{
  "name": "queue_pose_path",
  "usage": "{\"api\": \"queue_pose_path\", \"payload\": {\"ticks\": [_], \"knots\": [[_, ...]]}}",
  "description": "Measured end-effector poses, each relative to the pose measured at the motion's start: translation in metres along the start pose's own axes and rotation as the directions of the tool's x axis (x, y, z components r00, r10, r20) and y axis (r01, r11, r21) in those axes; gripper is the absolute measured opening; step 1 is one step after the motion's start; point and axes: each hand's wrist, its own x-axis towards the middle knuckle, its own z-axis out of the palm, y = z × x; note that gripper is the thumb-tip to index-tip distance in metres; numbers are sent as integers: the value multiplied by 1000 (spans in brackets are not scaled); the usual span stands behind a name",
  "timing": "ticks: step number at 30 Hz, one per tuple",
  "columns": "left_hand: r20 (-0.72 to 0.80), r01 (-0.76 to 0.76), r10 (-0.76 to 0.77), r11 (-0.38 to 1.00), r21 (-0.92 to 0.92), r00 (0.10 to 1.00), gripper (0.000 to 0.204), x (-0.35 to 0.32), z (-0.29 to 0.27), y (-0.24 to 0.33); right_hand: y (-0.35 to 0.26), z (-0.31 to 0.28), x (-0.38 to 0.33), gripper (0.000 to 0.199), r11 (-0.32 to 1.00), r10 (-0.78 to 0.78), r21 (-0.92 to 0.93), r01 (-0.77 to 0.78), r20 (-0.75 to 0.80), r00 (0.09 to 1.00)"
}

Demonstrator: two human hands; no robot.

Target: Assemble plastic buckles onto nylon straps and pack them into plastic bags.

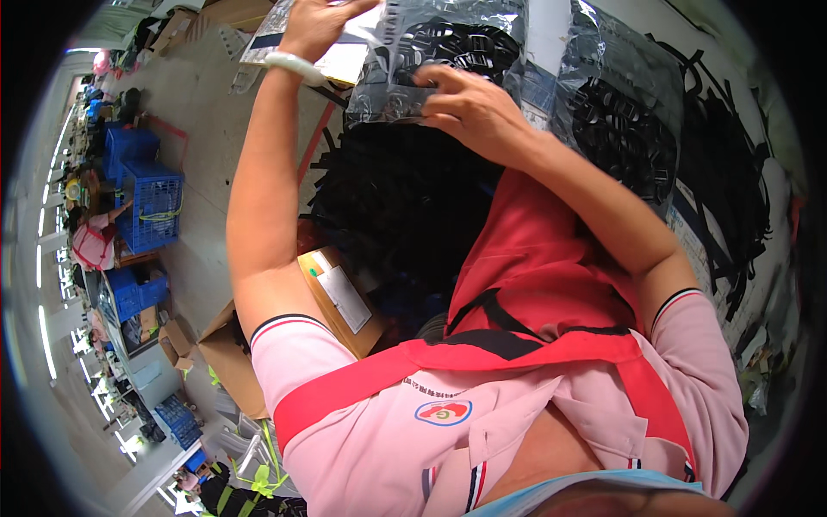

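A clear plastic bag (401, 102) full of black plastic buckles (461, 47) lies at the top middle. Over its near part is my right hand (478, 108), open, with fingers apart and slightly blurred; I cannot tell whether it touches the bag. My left hand (317, 28), with a pale bangle (295, 64) at the wrist, is left of the bag by its far corner. The upper edge of the picture cuts off some of its fingers, so its grip is hidden. A second clear bag (633, 56) of black buckles (620, 129) lies to the right.
Black straps (724, 172) hang in a bunch at the right. Below the bag is a dark heap (405, 189), with a cardboard box (345, 302) nearer me. Blue crates (151, 207) stand across the floor at left, beside a person in pink (93, 241).
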Motion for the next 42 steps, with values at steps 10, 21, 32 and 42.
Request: {"api": "queue_pose_path", "payload": {"ticks": [10, 21, 32, 42], "knots": [[84, -51, 87, 932, -360, 993, 28, -11, 2, 3, 40, 21, 108, 12, 869, 2, -403, 288, 584, 811], [-348, 143, -133, 990, 3, 928, 35, -90, 86, -155, 49, 28, 131, 21, 971, 236, -69, -227, 357, 904], [-461, 68, -31, 996, 65, 887, 37, -100, 103, -148, 116, 49, 168, 20, 762, 471, 395, -514, 208, 857], [-491, 95, -62, 995, 42, 869, 40, -111, 96, -148, 84, 34, 105, 25, 648, 567, 551, -526, 113, 816]]}}
